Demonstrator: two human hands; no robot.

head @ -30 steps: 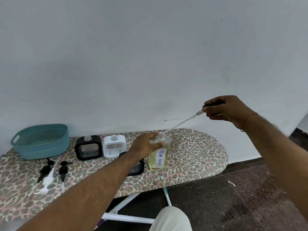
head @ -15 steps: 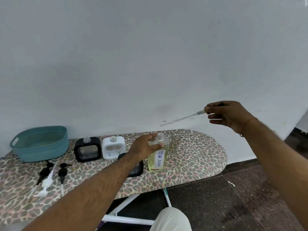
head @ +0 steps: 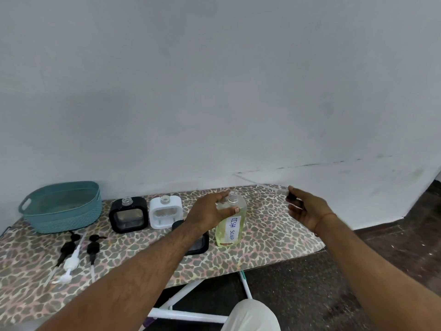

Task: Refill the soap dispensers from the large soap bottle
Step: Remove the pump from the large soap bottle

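Note:
The large clear bottle [head: 231,226] of yellowish liquid, labelled "DISH SOAP", stands uncapped on the leopard-print ironing board [head: 272,237]. My left hand [head: 210,211] grips it around the shoulder. My right hand [head: 307,209] holds its black pump head [head: 290,196] low over the board's far right end, the thin dip tube blurred and pointing left. A black dispenser [head: 128,215] and a white dispenser [head: 165,212] stand uncapped left of the bottle. A second black dispenser [head: 199,244] is mostly hidden under my left forearm.
A teal basket [head: 62,218] sits at the board's back left. Three loose pumps lie in front of it: two black [head: 93,248] and one white [head: 69,261]. The wall runs close behind. The board's white legs and dark floor lie below right.
My right hand drew the pump and its tube fully out of the bottle, then dropped down toward the board's right end. My left hand stayed on the bottle.

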